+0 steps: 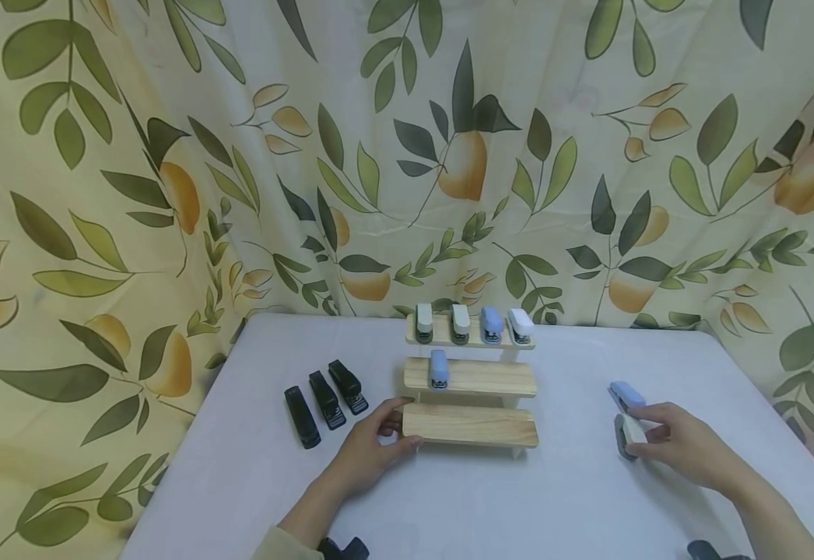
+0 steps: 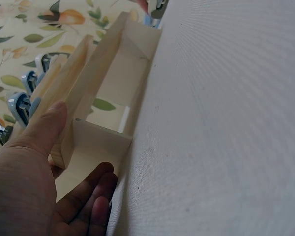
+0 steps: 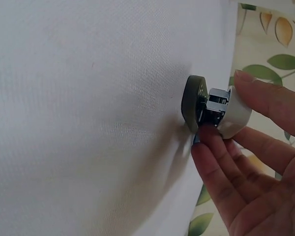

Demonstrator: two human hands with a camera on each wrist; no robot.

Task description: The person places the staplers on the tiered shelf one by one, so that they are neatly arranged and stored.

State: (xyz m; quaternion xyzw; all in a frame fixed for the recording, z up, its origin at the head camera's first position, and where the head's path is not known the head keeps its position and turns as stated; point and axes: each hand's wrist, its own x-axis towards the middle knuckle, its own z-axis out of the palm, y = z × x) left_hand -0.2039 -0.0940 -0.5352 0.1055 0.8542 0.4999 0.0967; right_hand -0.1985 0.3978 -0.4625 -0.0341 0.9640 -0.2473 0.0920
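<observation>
Diffuse, muted light — soft-edged shadow on the white tablecloth [image 3: 88, 98] near the right hand [image 3: 273, 196]; left-wrist view — curtain [image 2: 14, 46] slightly soft.

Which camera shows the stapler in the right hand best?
The right wrist view: the stapler appears large, its pale top and dark green base distinct in the right hand. The head view shows it small, partly covered; the left wrist view catches only part at the top edge.

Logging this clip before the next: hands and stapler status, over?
Left hand holds front shelf's left end. Right hand holds green-and-white stapler. Blue stapler lies close beyond.
</observation>
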